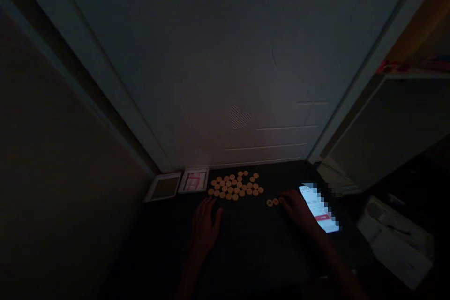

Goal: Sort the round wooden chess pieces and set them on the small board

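Note:
Many pale round game pieces (pixel 228 190), like wooden discs, lie in a loose cluster on a dark tabletop (pixel 253 253). My left hand (pixel 206 222) rests palm down just in front of the cluster's left side, fingers stretched and thumb apart, holding nothing. To the right of the cluster, two discs (pixel 269 203) lie side by side; one has a dark mark and the other a reddish one. My right hand (pixel 295 206) is beside them, with its fingers drawn together on another disc at the end of this row, partly covered by the fingertips. The dim light hides finer detail.
A lit phone (pixel 314 204) lies right of my right hand. Two shallow box parts (pixel 163 186) stand at the back left against a pale upright panel (pixel 211 79). A white box (pixel 397 239) sits lower right, beyond the table edge. A wall closes off the left.

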The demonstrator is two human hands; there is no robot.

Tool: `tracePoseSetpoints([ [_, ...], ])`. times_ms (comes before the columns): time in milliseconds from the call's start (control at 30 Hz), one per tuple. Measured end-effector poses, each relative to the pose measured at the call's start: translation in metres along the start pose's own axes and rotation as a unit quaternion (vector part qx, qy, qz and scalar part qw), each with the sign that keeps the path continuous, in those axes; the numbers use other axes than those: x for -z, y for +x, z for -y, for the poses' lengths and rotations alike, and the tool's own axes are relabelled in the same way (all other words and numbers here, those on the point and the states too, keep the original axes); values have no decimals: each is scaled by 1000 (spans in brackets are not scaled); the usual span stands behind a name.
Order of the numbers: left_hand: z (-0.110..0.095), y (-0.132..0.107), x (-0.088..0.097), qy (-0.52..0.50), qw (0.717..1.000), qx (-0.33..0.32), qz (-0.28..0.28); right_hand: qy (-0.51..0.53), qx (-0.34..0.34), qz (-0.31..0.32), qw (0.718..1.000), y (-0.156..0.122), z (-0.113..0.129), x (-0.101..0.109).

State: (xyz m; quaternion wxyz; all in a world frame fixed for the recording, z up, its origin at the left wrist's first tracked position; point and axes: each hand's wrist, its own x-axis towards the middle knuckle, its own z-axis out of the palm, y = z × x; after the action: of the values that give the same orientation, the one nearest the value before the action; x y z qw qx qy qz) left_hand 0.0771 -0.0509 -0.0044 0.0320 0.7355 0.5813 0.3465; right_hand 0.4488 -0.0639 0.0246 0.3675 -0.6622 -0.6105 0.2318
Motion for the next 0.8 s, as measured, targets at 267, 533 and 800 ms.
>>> tracePoseSetpoints([
  [267, -4, 1, 4, 0, 1000, -4, 6, -105, 129, 20, 986, -17, 17, -13],
  [533, -2, 0, 3, 0, 1000, 2, 8, -160, 134, -5, 978, -16, 25, -22],
  [800, -3, 0, 4, 8, 1000, -5, 10, -146, 219, -44, 964, -35, 15, -30],
])
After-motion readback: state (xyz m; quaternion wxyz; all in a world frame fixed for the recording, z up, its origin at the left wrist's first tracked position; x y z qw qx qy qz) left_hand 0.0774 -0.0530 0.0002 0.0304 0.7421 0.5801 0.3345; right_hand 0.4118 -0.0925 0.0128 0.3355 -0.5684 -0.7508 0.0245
